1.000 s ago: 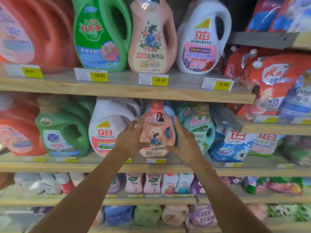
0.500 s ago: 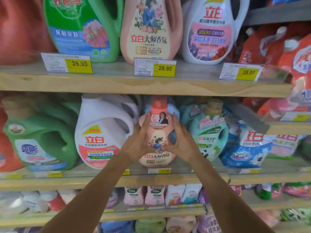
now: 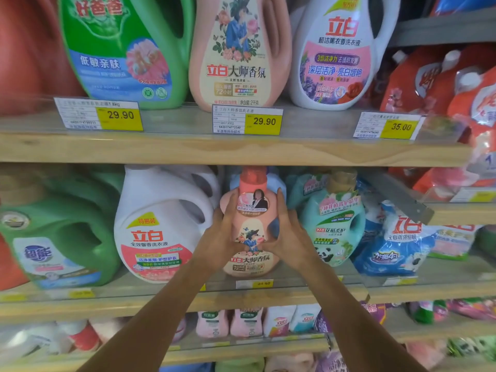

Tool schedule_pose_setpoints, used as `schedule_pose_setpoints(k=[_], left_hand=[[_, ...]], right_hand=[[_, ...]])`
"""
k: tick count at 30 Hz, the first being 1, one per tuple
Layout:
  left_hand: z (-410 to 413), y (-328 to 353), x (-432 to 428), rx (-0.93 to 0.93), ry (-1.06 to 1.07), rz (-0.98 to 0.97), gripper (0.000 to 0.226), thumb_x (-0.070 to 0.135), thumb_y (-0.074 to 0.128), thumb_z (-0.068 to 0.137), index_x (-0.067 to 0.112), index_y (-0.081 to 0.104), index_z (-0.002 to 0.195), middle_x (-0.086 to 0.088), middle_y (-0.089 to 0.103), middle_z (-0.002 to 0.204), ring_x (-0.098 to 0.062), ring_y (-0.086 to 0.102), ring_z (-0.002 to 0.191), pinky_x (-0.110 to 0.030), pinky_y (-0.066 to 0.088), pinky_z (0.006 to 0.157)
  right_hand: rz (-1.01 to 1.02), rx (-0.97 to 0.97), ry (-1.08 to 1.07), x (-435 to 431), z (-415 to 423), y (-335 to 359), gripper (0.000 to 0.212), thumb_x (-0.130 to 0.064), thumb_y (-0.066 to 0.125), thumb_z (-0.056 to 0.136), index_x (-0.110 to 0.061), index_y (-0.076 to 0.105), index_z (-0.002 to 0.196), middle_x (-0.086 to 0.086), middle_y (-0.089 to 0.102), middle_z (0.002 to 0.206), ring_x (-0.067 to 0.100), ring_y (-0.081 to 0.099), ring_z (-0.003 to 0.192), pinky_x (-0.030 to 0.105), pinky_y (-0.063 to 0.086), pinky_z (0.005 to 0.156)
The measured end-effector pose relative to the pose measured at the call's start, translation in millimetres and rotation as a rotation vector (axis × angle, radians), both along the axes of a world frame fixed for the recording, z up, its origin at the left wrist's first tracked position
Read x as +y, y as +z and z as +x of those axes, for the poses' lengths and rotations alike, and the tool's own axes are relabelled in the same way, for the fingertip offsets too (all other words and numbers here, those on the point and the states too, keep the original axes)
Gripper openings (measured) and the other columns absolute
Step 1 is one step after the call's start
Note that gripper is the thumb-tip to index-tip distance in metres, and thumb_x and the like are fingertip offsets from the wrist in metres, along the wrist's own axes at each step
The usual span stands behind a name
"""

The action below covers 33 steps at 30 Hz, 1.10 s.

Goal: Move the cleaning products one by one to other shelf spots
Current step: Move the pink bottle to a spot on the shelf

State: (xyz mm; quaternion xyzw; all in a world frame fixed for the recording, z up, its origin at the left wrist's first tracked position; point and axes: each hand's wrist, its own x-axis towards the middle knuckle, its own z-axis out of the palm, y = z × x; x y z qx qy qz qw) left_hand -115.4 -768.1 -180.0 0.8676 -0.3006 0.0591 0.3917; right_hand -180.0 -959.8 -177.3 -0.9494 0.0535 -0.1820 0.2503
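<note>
A small pink detergent bottle (image 3: 251,226) with a salmon cap stands upright on the middle shelf (image 3: 268,296), between a white jug (image 3: 161,226) and a teal bottle (image 3: 335,224). My left hand (image 3: 218,242) wraps its left side and my right hand (image 3: 288,234) wraps its right side, fingers pointing up along the body. Its base sits at or just above the shelf board, above a yellow price tag (image 3: 255,284). A blue bottle stands partly hidden behind it.
The top shelf (image 3: 188,149) carries a green jug (image 3: 126,49), a larger pink bottle (image 3: 239,52) and a white jug (image 3: 341,52). Green jugs (image 3: 53,237) fill the middle left; blue refill bags (image 3: 397,245) and red pouches (image 3: 442,84) crowd the right. Small bottles line the lower shelves.
The view has moved closer to the shelves and tilted up. Both hands stay on the pink bottle, which has gone slightly deeper into the gap on the middle shelf.
</note>
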Motion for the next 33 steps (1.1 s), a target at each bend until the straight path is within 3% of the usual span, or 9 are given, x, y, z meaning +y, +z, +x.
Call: schedule_pose_setpoints(k=[7, 14, 19, 23, 28, 31, 33], left_hand=[[-10.5, -15.4, 5.7, -0.107, 0.018, -0.029, 0.139, 0.02, 0.088, 0.069, 0.069, -0.023, 0.139, -0.006, 0.028, 0.144, -0.036, 0.062, 0.102, -0.038, 0.052, 0.076], [-51.0, -17.1, 9.8, -0.326, 0.058, 0.006, 0.141, 0.018, 0.093, 0.061, 0.048, -0.007, 0.155, -0.005, 0.03, 0.137, -0.043, 0.067, 0.087, -0.041, 0.055, 0.056], [-79.1, 10.5, 14.7, -0.419, 0.08, 0.024, 0.139, 0.014, 0.095, 0.056, 0.039, 0.004, 0.158, -0.012, 0.033, 0.132, -0.043, 0.067, 0.081, -0.039, 0.053, 0.049], [-103.6, 47.7, 19.6, -0.472, 0.068, 0.018, 0.129, 0.009, 0.095, 0.053, 0.028, 0.013, 0.151, -0.025, 0.04, 0.131, -0.047, 0.067, 0.081, -0.042, 0.054, 0.049], [-146.6, 92.0, 31.5, -0.427, 0.079, 0.02, 0.13, 0.013, 0.093, 0.06, 0.038, 0.006, 0.153, -0.027, 0.045, 0.132, -0.048, 0.066, 0.085, -0.047, 0.057, 0.055], [-179.8, 117.8, 43.9, -0.414, 0.071, -0.014, 0.137, 0.014, 0.089, 0.067, 0.051, -0.011, 0.152, -0.015, 0.031, 0.14, -0.047, 0.064, 0.09, -0.051, 0.058, 0.059], [-206.5, 141.4, 52.5, -0.391, 0.093, -0.03, 0.135, 0.016, 0.089, 0.068, 0.051, -0.009, 0.153, -0.007, 0.028, 0.134, -0.046, 0.063, 0.088, -0.049, 0.057, 0.059]], right_hand=[[0.025, -0.097, -0.004, 9.4, -16.1, -2.3, 0.153, -0.031, 0.095, 0.061, -0.059, -0.029, 0.146, 0.005, 0.041, 0.126, 0.034, 0.055, 0.114, 0.048, 0.054, 0.085], [-0.04, -0.229, -0.044, 17.8, -49.2, -4.7, 0.149, -0.03, 0.097, 0.061, -0.057, -0.019, 0.151, 0.003, 0.045, 0.122, 0.028, 0.06, 0.109, 0.045, 0.057, 0.081], [-0.042, -0.346, -0.09, 24.9, -74.4, 7.6, 0.139, -0.036, 0.096, 0.06, -0.048, -0.003, 0.156, 0.006, 0.047, 0.128, 0.029, 0.059, 0.113, 0.048, 0.058, 0.079], [-0.054, -0.385, -0.069, 26.8, -94.6, 41.3, 0.137, -0.036, 0.096, 0.061, -0.043, 0.0, 0.158, 0.007, 0.047, 0.128, 0.027, 0.055, 0.114, 0.044, 0.056, 0.079], [-0.087, -0.374, -0.049, 38.7, -138.3, 88.8, 0.137, -0.038, 0.096, 0.061, -0.041, 0.0, 0.159, 0.008, 0.046, 0.132, 0.024, 0.049, 0.118, 0.044, 0.056, 0.076], [-0.104, -0.374, -0.035, 50.0, -173.9, 123.1, 0.138, -0.041, 0.096, 0.059, -0.044, -0.001, 0.158, 0.007, 0.049, 0.128, 0.029, 0.055, 0.115, 0.044, 0.055, 0.072], [-0.113, -0.359, -0.014, 57.3, -197.9, 150.5, 0.139, -0.042, 0.096, 0.059, -0.045, -0.002, 0.157, 0.008, 0.051, 0.125, 0.03, 0.057, 0.113, 0.046, 0.055, 0.072]])
